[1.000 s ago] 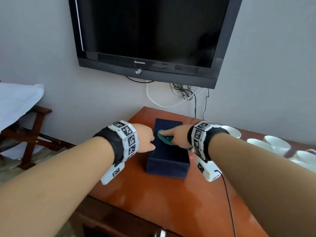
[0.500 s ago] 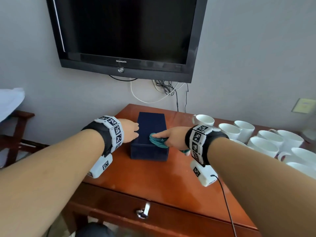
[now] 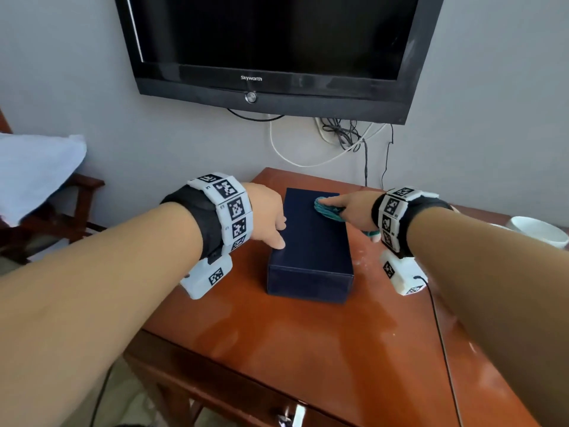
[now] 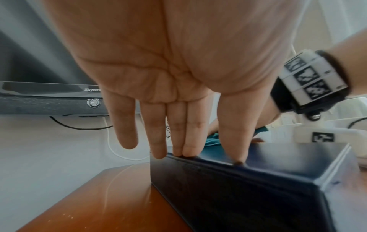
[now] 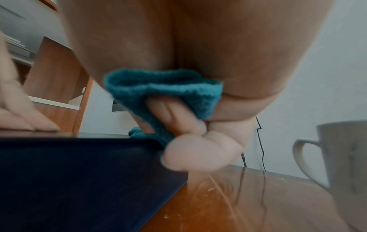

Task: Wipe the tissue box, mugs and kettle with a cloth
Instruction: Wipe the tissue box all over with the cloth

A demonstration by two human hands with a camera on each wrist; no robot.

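The left hand [image 3: 267,215] rests with straight fingers on the left top edge of the tissue box [image 3: 311,257], steadying it. The box sits on the table [image 3: 277,343], long axis running near to far. At its far right corner the right hand [image 3: 354,208] grips a bunched cloth [image 3: 326,208], so wiping probably runs lengthwise toward the near end. A mug [image 3: 537,231] waits further right.

A fuzzy teal knitted cloth [image 5: 163,87] is seen; beneath the hands, a smooth dark-blue rectangular box [image 3: 311,257] and glossy red-brown wooden desk [image 3: 308,340].
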